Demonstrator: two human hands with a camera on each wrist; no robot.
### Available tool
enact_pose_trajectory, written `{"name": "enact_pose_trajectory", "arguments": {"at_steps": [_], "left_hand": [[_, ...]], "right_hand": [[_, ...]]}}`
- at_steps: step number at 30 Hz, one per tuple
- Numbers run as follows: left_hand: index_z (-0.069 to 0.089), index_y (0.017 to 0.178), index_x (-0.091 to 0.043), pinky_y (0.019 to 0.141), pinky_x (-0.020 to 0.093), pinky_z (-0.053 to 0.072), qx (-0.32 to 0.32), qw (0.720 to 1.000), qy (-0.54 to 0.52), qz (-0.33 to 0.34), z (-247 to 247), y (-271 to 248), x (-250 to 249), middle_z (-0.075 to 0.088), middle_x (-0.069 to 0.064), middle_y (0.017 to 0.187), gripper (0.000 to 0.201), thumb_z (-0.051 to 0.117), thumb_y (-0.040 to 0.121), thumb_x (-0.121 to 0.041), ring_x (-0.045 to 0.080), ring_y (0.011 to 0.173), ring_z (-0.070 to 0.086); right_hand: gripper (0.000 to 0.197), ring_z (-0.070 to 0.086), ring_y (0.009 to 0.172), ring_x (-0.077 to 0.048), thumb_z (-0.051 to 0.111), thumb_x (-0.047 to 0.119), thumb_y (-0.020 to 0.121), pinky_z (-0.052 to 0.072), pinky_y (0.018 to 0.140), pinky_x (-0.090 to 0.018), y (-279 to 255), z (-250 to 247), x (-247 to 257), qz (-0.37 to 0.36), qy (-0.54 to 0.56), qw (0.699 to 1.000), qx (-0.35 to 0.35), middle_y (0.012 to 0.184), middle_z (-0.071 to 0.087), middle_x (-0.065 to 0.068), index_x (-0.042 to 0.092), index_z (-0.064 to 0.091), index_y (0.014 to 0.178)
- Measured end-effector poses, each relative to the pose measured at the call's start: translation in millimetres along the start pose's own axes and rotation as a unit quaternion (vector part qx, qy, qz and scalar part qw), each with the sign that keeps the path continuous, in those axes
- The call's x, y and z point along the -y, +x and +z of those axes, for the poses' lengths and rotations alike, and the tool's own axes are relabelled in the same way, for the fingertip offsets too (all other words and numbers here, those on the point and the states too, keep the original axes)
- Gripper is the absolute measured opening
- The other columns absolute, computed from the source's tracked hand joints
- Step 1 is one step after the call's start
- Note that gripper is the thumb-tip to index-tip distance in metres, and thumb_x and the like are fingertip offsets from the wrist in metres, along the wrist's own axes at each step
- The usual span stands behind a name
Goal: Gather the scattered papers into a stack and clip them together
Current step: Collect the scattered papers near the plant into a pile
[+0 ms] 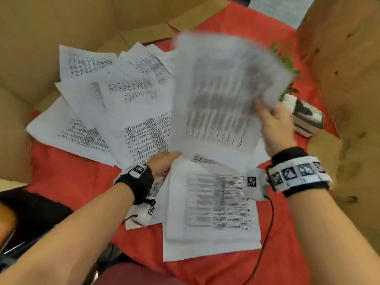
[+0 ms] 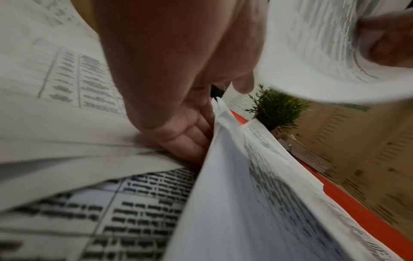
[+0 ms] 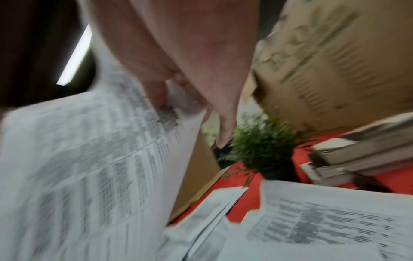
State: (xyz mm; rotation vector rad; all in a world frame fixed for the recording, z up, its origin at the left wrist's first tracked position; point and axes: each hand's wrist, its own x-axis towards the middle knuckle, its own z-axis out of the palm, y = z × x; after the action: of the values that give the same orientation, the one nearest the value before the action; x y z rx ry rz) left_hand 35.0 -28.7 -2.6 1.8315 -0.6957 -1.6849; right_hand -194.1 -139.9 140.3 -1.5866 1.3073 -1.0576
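Printed papers lie fanned out over a red cloth. A squarer stack of sheets lies nearest to me. My left hand is at the stack's top left corner. Its fingers are slid under the lifted edge of the stack and the thumb lies over it. My right hand holds a blurred sheet up above the spread. That hand's thumb pinches the raised sheet near its corner. No clip shows in any view.
Cardboard boxes wall the cloth on the left and right. A small green plant and a pile of books sit at the right, just behind my right hand. A thin black cable hangs from my right wrist.
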Motion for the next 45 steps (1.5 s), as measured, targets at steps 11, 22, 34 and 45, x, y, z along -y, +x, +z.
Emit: {"name": "enact_pose_trajectory", "arguments": {"at_steps": [11, 22, 34, 45], "left_hand": [[0.052, 0.128, -0.012, 0.096, 0.035, 0.049, -0.002, 0.975, 0.199, 0.095, 26.3, 16.1, -2.3, 0.062, 0.003, 0.120, 0.069, 0.086, 0.069, -0.016, 0.023, 0.109, 0.058], [0.053, 0.122, -0.011, 0.084, 0.036, 0.050, -0.002, 0.976, 0.185, 0.112, 15.2, 18.3, -3.4, 0.062, 0.011, 0.111, 0.024, 0.045, 0.102, -0.021, 0.025, 0.097, 0.060], [0.055, 0.125, -0.014, 0.092, 0.040, 0.053, -0.034, 0.964, 0.227, 0.135, 40.6, 22.5, -16.3, 0.066, 0.004, 0.118, 0.053, 0.079, 0.079, -0.024, 0.024, 0.105, 0.063], [0.044, 0.141, -0.017, 0.107, 0.043, 0.042, -0.042, 0.998, -0.010, 0.055, -28.9, -4.5, -2.3, 0.058, 0.000, 0.131, 0.053, 0.063, 0.092, -0.012, 0.023, 0.121, 0.056]], "right_hand": [[0.012, 0.065, 0.096, -0.034, 0.060, 0.019, 0.083, 0.051, 0.088, -0.046, -197.1, -51.1, -157.2, 0.494, -0.153, 0.840, -0.166, 0.103, 0.070, -0.017, 0.008, 0.062, 0.087], [0.013, 0.064, 0.094, -0.039, 0.059, 0.004, 0.087, 0.040, 0.072, -0.032, -157.0, -10.1, -130.3, 0.297, -0.321, 0.885, -0.159, 0.098, 0.070, -0.020, 0.003, 0.065, 0.099], [0.054, 0.061, 0.100, -0.022, 0.079, 0.036, 0.080, 0.046, 0.084, -0.031, -109.7, -31.0, -134.9, 0.352, -0.216, 0.909, -0.056, 0.109, 0.065, -0.004, 0.010, 0.057, 0.121], [0.043, 0.046, 0.128, -0.036, 0.040, 0.026, 0.104, 0.037, 0.108, -0.042, -71.2, 41.0, -135.9, 0.349, -0.228, 0.908, 0.041, 0.142, 0.045, -0.024, -0.002, 0.046, 0.136]]}}
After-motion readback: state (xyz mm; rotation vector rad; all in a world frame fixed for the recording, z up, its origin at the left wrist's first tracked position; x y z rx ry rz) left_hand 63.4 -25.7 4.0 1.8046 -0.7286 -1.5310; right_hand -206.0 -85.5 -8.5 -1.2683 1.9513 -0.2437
